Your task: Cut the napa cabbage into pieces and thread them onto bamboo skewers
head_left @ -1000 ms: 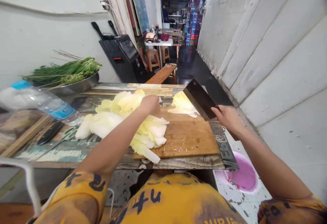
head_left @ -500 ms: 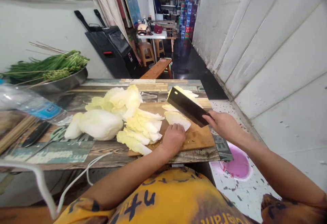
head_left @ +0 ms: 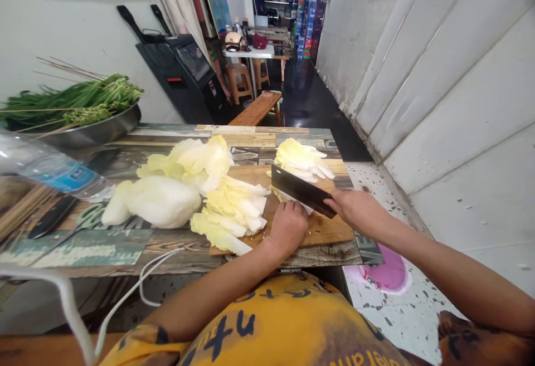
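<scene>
Indoors, patchwork table [head_left: 125, 243] (cutting board [head_left: 330, 231] atop) beside white wall [head_left: 438, 76].

Dark cleaver [head_left: 301, 190] angled onto a pale cabbage leaf [head_left: 300, 205] — on wooden board [head_left: 330, 229].

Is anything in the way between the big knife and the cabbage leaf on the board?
Nothing visible is. The cleaver in the right hand is right at the cabbage leaf, which the left hand holds on the cutting board. That hand sits close beside the blade.
</scene>
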Available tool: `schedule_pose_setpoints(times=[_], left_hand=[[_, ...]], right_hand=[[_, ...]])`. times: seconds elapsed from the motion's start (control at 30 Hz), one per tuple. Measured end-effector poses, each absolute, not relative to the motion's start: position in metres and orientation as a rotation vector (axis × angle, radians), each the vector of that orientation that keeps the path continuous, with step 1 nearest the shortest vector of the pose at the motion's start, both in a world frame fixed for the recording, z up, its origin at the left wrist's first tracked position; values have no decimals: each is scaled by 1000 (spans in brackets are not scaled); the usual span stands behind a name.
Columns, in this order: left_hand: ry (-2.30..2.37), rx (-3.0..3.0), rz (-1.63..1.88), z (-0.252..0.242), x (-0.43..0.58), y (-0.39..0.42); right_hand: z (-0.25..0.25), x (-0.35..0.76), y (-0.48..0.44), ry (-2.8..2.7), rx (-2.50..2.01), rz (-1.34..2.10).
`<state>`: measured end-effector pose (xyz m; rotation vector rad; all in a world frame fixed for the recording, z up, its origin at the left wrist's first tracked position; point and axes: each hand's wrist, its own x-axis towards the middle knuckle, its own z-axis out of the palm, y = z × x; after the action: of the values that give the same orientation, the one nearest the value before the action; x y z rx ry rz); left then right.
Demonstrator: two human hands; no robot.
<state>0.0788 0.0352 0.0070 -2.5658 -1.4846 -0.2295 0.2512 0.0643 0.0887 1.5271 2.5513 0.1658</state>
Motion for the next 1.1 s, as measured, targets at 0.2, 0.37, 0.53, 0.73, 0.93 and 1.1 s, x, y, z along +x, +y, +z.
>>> schedule_pose_setpoints(times=[0.2,0.37,0.53,0.73,0.93,1.1], left_hand=[[-1492,-2571,-212,7,79,35],[-1449,-2574,-198,4,77,34],[-1487,-2575,-220,4,76,38],[-1481,-2439,-481,49,48,51],[-1536,-2262,-324,79,-27,69],[-1440,-2513,-224,82,-57,50]], right_hand=[[97,249,73,2532,1444,64],[95,242,77,2487,1436,21],[88,239,88,2502,1493,44],[88,253,122,2458,1736,189],[77,254,107,2517,1757,197],[62,254,94,2535,1785,278]])
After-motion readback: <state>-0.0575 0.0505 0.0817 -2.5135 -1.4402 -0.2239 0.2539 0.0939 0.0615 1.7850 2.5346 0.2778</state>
